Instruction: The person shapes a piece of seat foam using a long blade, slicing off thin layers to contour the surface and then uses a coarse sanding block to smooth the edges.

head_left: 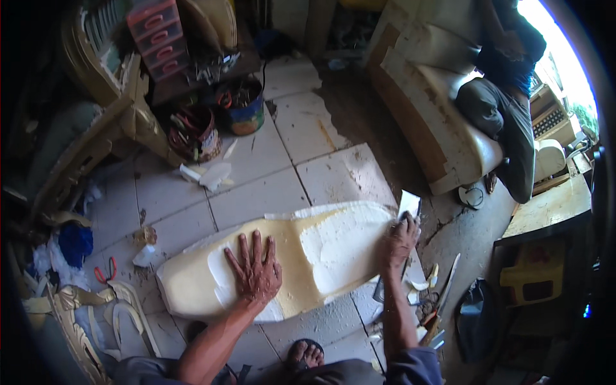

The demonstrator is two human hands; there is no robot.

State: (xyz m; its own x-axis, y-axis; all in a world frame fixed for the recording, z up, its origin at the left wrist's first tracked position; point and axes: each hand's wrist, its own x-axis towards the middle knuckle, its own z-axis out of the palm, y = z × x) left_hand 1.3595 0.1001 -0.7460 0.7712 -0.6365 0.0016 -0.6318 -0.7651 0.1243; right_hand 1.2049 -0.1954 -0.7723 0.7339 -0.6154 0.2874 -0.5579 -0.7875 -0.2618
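Note:
A long motorcycle seat foam [296, 247], cream with whiter carved patches, lies across the tiles in front of me. My left hand [256, 273] rests flat on its left half, fingers spread. At the right end of the foam, my right hand [399, 244] is closed round a flat tool with a pale rectangular end [409, 204] that sticks out beyond the fingers. My grip hides the middle of this tool, so its exact kind is unclear. Crumbs of foam dot the seat's surface near its dip.
Foam scraps [215, 176] and red-handled scissors [106, 269] lie to the left. A tool-filled bucket [247, 119] stands beyond, near a pink drawer unit [157, 38]. A long blade [449, 282] lies at right. Another person [500, 96] sits on a worn sofa [417, 109].

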